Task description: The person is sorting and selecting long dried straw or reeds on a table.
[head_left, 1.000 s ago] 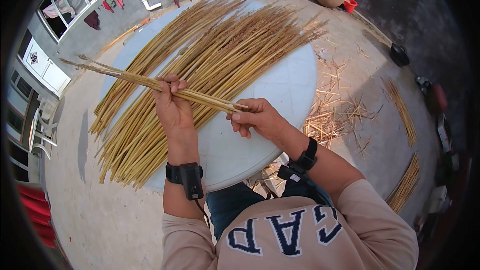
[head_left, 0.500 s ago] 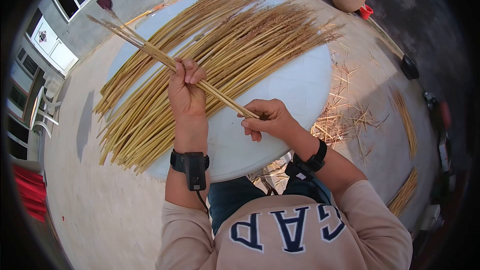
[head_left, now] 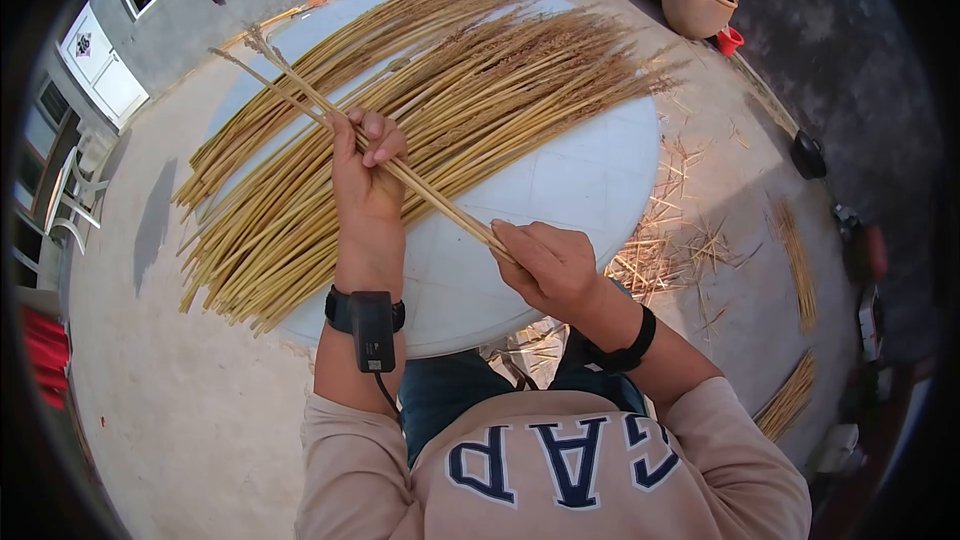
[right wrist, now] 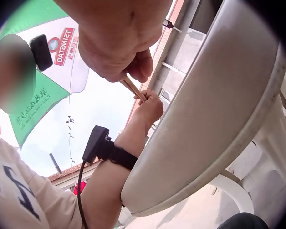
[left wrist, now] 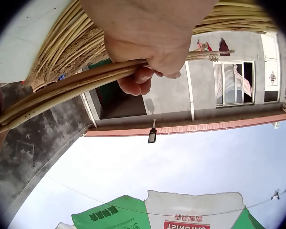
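Several thin yellow stalks (head_left: 440, 200) slant across the front of the body, above the table, their feathery tips at upper left. My left hand (head_left: 368, 165) grips them around the middle, fingers curled. At their lower right end my right hand (head_left: 550, 265) holds the cut ends, back of the hand up. In the left wrist view the stalks (left wrist: 71, 90) run from under the left hand (left wrist: 143, 38) to fingers at the left edge. The right wrist view has the right hand (right wrist: 119, 43) pinching the stalks (right wrist: 133, 88), with the left hand (right wrist: 150, 107) beyond.
A round pale table (head_left: 470, 290) bears a large spread of stalks (head_left: 290, 230) and a second row (head_left: 330, 70) behind it. Scraps (head_left: 655, 260) and two bundles, one (head_left: 795, 260) farther back, lie on the ground at right. A clay pot (head_left: 697, 5) stands at the back right.
The stalks have turned steeper, their tips moving up and right and fanning apart. My right hand has shifted slightly right and down and turned from a fingertip pinch to back up.
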Demonstrator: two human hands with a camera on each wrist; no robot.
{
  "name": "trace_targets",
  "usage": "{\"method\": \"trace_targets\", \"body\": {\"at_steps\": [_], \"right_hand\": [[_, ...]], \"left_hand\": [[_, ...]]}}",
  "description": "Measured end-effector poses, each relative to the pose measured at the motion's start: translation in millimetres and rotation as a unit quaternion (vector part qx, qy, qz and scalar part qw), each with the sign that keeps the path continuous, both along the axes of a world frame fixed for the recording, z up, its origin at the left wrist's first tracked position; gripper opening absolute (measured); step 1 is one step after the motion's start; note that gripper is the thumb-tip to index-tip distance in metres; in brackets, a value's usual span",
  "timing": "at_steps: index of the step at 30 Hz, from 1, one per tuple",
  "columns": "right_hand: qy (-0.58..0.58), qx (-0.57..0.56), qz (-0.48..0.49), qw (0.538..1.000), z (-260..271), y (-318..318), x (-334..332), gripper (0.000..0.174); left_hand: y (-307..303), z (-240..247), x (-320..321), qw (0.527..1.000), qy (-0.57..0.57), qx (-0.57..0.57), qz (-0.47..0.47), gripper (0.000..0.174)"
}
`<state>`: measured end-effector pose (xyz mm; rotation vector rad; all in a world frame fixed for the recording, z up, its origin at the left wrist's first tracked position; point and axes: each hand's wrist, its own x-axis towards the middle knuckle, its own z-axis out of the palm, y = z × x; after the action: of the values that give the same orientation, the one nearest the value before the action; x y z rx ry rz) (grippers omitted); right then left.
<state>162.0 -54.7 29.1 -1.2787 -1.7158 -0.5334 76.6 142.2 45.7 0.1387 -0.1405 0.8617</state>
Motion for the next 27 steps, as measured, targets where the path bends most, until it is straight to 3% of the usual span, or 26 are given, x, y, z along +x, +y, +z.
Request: {"method": "trace_targets", "body": {"at_steps": [9, 15, 21, 23, 27], "right_hand": [[0.065, -0.028, -0.044, 0.997, 5, -20, 13, 0.025], [-0.003, -0.06, -0.105, 0.993, 5, -21, 10, 0.017], [-0.063, -0.149, -0.037, 0.986, 1, -29, -1, 0.016], [-0.03, -0.196, 0.05, 0.979, -6, -30, -8, 0.017], [0.026, -0.21, 0.13, 0.969, -15, -28, -15, 0.017]], "left_hand": [[7, -8, 1, 0.996, -0.046, 0.06, -0.054, 0.029], [6, -8, 2, 0.996, -0.019, 0.072, -0.047, 0.029], [9, -7, 1, 0.987, 0.024, 0.118, -0.108, 0.028], [5, -6, 1, 0.981, 0.055, 0.12, -0.144, 0.028], [-2, -3, 3, 0.965, 0.064, 0.144, -0.208, 0.027]]}}
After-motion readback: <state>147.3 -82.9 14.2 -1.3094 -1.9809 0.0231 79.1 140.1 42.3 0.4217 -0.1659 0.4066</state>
